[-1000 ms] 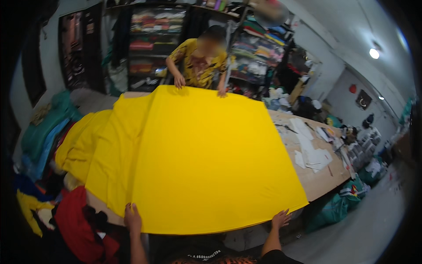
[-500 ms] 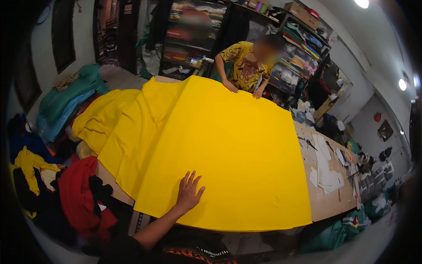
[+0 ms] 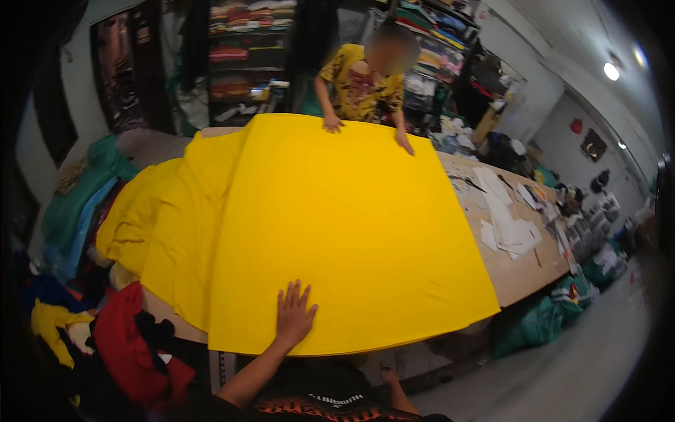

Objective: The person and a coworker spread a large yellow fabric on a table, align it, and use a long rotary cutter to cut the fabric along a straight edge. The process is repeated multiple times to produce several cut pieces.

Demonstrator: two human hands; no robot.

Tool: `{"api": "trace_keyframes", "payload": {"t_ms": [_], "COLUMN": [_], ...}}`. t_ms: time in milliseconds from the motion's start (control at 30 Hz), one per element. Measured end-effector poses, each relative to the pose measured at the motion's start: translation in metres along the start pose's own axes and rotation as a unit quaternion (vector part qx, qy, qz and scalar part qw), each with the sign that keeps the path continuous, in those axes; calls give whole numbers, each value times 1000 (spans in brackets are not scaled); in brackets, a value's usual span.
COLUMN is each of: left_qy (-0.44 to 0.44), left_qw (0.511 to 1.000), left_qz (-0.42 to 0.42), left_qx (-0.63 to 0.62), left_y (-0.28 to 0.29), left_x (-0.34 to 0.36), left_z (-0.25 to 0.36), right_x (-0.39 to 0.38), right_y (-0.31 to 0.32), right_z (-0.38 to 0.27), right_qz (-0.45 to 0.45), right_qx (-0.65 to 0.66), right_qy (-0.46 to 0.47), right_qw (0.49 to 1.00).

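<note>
A wide sheet of bright yellow fabric lies spread over the table, its right part smooth and its left part in loose folds. My left hand rests palm down on the cloth by the near edge, fingers stretched out and a little apart. Below that edge, my right hand shows small and dim beside my body, off the fabric; its fingers are not clear. Across the table, a co-worker in a yellow patterned shirt has both hands on the far edge of the cloth.
On the right of the wooden table lie white paper pieces and dark scissors. Heaped clothes, including a red garment, fill the near left. Green bags sit under the table's right end. Shelves of folded cloth stand behind.
My view has shifted. My right forearm and hand have come into sight below the near edge. The co-worker's hands are farther apart on the far edge. My left hand stays flat on the fabric.
</note>
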State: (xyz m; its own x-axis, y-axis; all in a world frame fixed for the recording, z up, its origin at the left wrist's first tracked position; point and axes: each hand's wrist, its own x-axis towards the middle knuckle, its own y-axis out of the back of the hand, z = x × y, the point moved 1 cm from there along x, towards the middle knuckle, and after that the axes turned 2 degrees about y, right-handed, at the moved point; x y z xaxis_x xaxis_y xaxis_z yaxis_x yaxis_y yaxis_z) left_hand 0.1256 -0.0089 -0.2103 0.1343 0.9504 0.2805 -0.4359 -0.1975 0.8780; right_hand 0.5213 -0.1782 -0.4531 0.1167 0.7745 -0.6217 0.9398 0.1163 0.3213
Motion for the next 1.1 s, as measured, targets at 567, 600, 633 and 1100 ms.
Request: {"api": "trace_keyframes", "payload": {"t_ms": [567, 600, 633, 1100], "left_qy": [56, 54, 53, 60], "left_qw": [998, 999, 999, 997], "left_qz": [3, 2, 2, 49], "left_qx": [-3, 4, 0, -19], "left_y": [0, 0, -1, 2], "left_x": [-15, -16, -16, -18], "left_z": [-7, -8, -9, -10], "right_x": [16, 14, 15, 36], "right_y": [12, 10, 5, 11], "right_z": [98, 99, 102, 72], "right_qz": [-198, -199, -193, -234], "right_qx": [-317, -276, -235, -581], "right_qy": [28, 27, 0, 192], "right_qw": [927, 940, 953, 756]}}
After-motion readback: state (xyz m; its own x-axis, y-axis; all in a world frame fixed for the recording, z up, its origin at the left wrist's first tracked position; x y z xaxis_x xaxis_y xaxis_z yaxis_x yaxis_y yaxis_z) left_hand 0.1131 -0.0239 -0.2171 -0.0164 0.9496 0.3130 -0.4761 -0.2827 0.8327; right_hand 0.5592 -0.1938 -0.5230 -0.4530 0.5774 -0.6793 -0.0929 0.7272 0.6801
